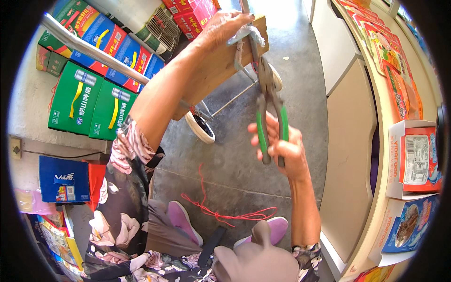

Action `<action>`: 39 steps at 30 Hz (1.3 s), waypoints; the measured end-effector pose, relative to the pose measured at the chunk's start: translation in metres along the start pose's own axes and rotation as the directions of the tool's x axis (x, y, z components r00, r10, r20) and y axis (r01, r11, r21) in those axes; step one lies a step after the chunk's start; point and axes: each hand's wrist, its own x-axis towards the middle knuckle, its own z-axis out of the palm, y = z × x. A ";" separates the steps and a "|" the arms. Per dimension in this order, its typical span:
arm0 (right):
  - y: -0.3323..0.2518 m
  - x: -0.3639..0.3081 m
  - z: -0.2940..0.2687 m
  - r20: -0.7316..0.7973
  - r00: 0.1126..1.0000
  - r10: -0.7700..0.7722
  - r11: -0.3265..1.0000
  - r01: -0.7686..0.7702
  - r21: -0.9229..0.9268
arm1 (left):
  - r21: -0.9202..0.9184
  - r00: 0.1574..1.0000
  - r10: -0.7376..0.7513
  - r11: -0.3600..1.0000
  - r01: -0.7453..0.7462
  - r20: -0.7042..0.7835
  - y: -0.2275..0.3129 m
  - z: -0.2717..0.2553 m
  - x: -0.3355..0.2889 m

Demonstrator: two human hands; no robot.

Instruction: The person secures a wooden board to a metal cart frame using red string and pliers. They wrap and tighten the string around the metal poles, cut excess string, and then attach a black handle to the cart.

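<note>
My right hand [289, 145] is closed round the green-and-grey handles of a pair of pliers [283, 117], which are somewhat blurred. Their handles are spread apart and the jaws point up, at the lower end of a thin metal rod [255, 49]; I cannot tell whether they grip it. Higher up, my left hand [225, 30] closes on the rod, beside a pale bluish wrapping [246, 34] around it. Under my left forearm is a wooden board [211, 80] on a metal frame with thin legs.
A loose red cord [225, 216] lies on the grey floor by my pink shoes. Green boxes [75, 98] and blue boxes are stacked left, behind a metal tube [94, 49]. On the right, a counter [376, 207] carries food packets [383, 44] and open cartons [413, 155].
</note>
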 end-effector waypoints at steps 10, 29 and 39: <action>0.073 -0.063 -0.021 -0.124 0.953 0.276 0.961 -0.273 0.044 | 0.759 0.637 0.760 0.489 -0.430 -0.128 0.025 0.025 -0.052; 0.070 -0.070 -0.029 -0.281 0.941 0.186 0.980 -0.200 -0.020 | 0.454 0.787 0.615 0.691 -0.562 0.039 0.009 0.020 -0.058; 0.128 -0.110 -0.061 -0.355 0.904 -0.237 0.030 -0.358 -0.933 | 0.649 0.802 0.557 0.532 -0.544 0.216 0.011 0.017 -0.058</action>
